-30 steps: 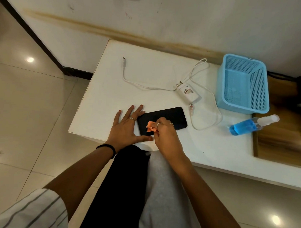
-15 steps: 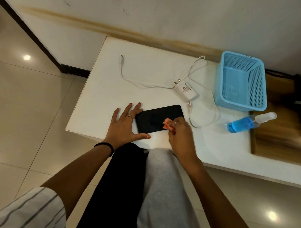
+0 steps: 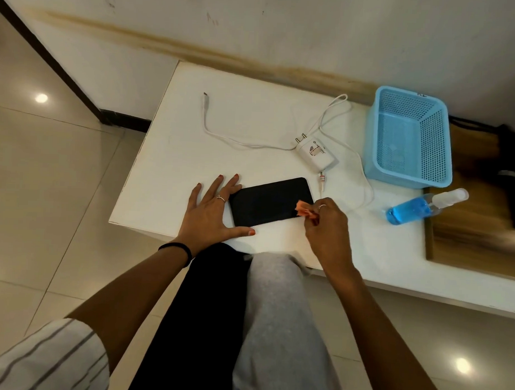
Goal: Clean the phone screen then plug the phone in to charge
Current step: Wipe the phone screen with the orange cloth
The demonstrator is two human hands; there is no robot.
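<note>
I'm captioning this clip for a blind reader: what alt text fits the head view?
A person's right hand wipes a black phone with a small orange cloth while the left hand steadies it on a white table. Beyond lie an unplugged white charger, a blue basket and a blue spray bottle.

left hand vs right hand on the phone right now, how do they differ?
The left hand lies flat and open, fingers spread, bracing the left end of the phone; the right hand is curled shut. The left hand holds nothing; the right hand pinches an orange cloth at the phone's right edge. A dark band sits at the left wrist; none shows at the right wrist. Both wear a ring.
</note>
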